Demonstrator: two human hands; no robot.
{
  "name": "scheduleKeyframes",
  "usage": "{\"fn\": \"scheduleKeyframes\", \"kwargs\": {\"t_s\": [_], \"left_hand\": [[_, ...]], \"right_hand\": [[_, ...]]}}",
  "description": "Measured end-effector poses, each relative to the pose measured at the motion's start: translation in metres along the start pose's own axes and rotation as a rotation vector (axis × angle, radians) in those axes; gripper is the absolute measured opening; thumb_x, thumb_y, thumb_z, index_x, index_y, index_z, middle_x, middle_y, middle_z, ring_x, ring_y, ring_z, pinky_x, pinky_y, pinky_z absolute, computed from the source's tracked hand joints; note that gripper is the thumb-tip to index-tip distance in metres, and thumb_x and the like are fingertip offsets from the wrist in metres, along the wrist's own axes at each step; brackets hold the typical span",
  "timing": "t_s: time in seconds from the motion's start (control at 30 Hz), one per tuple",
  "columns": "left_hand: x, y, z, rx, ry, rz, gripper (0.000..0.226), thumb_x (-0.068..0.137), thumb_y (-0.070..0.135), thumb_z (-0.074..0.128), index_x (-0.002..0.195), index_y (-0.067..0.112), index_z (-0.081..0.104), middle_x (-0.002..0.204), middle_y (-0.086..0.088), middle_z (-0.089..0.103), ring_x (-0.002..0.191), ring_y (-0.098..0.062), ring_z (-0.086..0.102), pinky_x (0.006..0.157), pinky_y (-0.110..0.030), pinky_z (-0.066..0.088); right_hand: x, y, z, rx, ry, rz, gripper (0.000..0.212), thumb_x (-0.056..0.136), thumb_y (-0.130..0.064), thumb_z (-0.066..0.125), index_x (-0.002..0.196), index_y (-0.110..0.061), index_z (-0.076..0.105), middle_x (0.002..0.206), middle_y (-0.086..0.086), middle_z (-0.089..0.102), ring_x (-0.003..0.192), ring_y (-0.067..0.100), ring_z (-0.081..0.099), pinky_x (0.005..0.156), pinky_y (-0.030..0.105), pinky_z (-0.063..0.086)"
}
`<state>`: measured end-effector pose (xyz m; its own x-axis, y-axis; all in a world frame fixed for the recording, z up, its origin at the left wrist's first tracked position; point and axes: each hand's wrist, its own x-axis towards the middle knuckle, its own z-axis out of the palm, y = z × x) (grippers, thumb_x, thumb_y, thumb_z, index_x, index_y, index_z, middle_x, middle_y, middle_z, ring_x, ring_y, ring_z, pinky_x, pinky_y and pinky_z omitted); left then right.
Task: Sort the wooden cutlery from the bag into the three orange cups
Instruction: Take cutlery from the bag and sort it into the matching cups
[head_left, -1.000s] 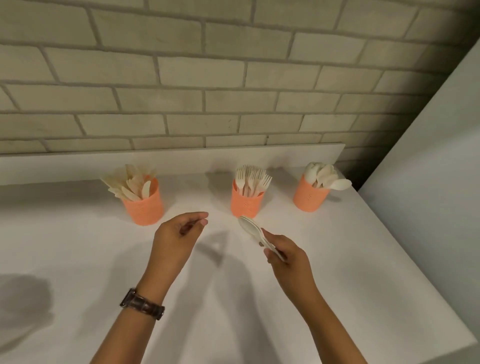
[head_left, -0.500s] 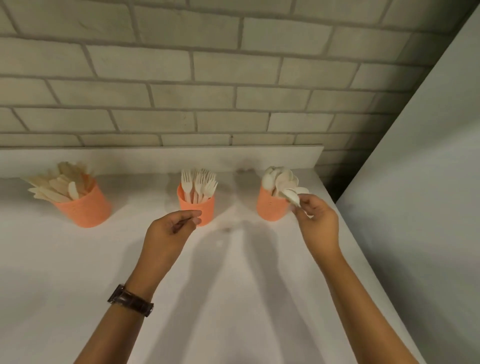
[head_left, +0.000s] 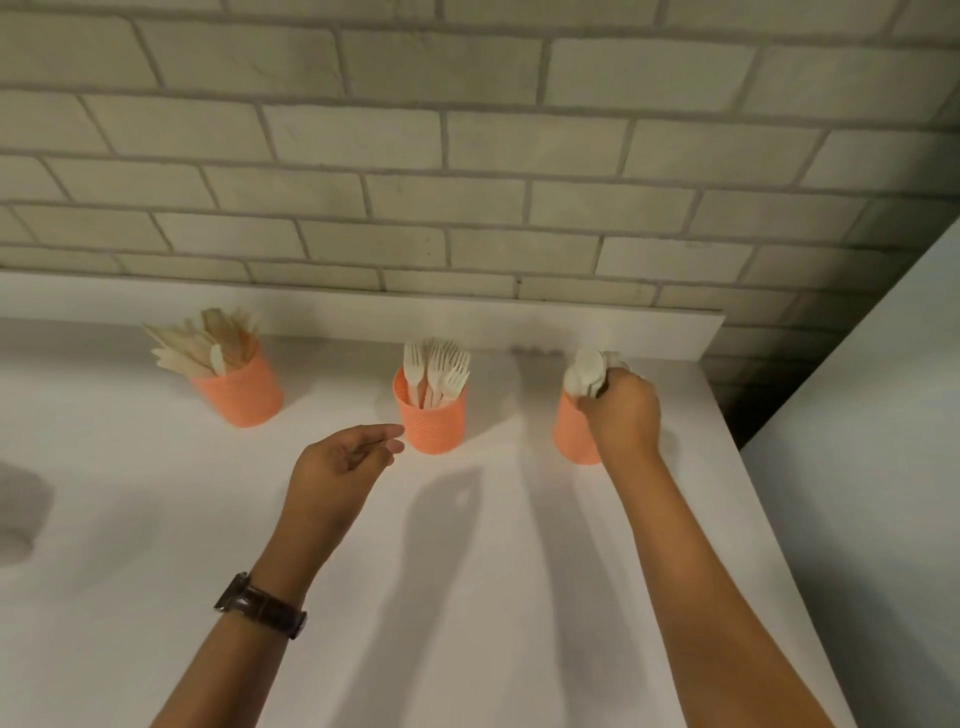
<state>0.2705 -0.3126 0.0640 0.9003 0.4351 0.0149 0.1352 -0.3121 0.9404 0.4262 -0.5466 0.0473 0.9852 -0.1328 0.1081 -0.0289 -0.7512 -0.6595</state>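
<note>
Three orange cups stand in a row at the back of the white counter (head_left: 467, 597). The left cup (head_left: 239, 397) holds wooden knives (head_left: 192, 351), the middle cup (head_left: 434, 428) wooden forks (head_left: 436, 369), and the right cup (head_left: 569, 439) wooden spoons (head_left: 584, 371). My right hand (head_left: 623, 418) is over the right cup's rim, fingers curled around a spoon among the others there. My left hand (head_left: 337, 467) hovers just left of the middle cup, its fingers loosely curled and holding nothing I can see. No bag is in view.
A brick wall with a low white ledge (head_left: 519, 322) runs behind the cups. A white side panel (head_left: 857, 493) borders the counter's right edge. A blurred grey shape (head_left: 21, 519) lies at the far left edge.
My right hand carried a spoon from the middle of the counter to the right cup and now sits over its rim. The view shifted right. My left hand stayed roughly in place.
</note>
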Motion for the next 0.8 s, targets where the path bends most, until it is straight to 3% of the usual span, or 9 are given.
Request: {"fn": "scheduleKeyframes", "kwargs": {"t_s": [0.13,0.3,0.4,0.5,0.63,0.8], "left_hand": [[-0.004,0.000,-0.006,0.009,0.002,0.014,0.030,0.085,0.005,0.060,0.087,0.033,0.069,0.080,0.015,0.072,0.071,0.006,0.065,0.074,-0.014,0.047],[-0.003,-0.003,-0.029,-0.012,0.009,0.014,0.024,0.086,0.010,0.061,0.088,0.033,0.069,0.082,0.013,0.073,0.072,0.004,0.066,0.072,-0.011,0.048],[0.001,-0.012,-0.058,0.011,0.011,0.007,0.025,0.086,0.009,0.060,0.088,0.032,0.069,0.078,0.019,0.072,0.072,0.005,0.066,0.068,-0.005,0.047],[0.009,-0.026,-0.096,0.057,0.025,-0.011,0.025,0.087,0.009,0.059,0.090,0.031,0.069,0.075,0.026,0.070,0.070,0.008,0.064,0.065,0.000,0.043],[0.019,-0.047,-0.160,0.061,0.057,-0.021,0.025,0.085,0.010,0.062,0.083,0.034,0.069,0.079,0.014,0.072,0.069,0.007,0.064,0.071,-0.014,0.045],[0.034,-0.084,-0.264,0.059,0.053,-0.018,0.022,0.085,0.015,0.064,0.083,0.035,0.070,0.086,0.018,0.071,0.079,0.010,0.064,0.077,-0.011,0.045]], "right_hand": [[0.006,-0.003,-0.005,-0.065,-0.026,-0.008,0.027,0.085,-0.021,0.060,0.100,0.001,0.062,0.090,0.015,0.069,0.081,0.029,0.062,0.065,0.023,0.034],[-0.024,-0.023,-0.031,-0.170,0.012,-0.133,0.037,0.078,-0.023,0.071,0.110,-0.006,0.063,0.100,0.014,0.069,0.091,0.032,0.064,0.068,0.027,0.042],[-0.061,-0.048,-0.036,-0.005,0.012,-0.269,0.032,0.082,-0.020,0.068,0.113,-0.013,0.064,0.099,0.005,0.070,0.088,0.022,0.064,0.074,0.027,0.047],[-0.101,-0.077,-0.016,0.310,-0.171,-0.292,0.019,0.082,-0.013,0.070,0.099,-0.020,0.069,0.082,-0.010,0.068,0.071,0.003,0.062,0.070,0.020,0.050],[-0.152,-0.115,0.039,0.518,-0.394,-0.195,0.018,0.081,-0.010,0.070,0.087,-0.027,0.068,0.077,-0.003,0.072,0.066,0.012,0.069,0.067,0.020,0.054],[-0.211,-0.184,0.124,0.638,-0.529,-0.085,0.015,0.085,-0.005,0.064,0.089,-0.018,0.071,0.075,0.004,0.074,0.064,0.015,0.069,0.061,0.017,0.051]]}}
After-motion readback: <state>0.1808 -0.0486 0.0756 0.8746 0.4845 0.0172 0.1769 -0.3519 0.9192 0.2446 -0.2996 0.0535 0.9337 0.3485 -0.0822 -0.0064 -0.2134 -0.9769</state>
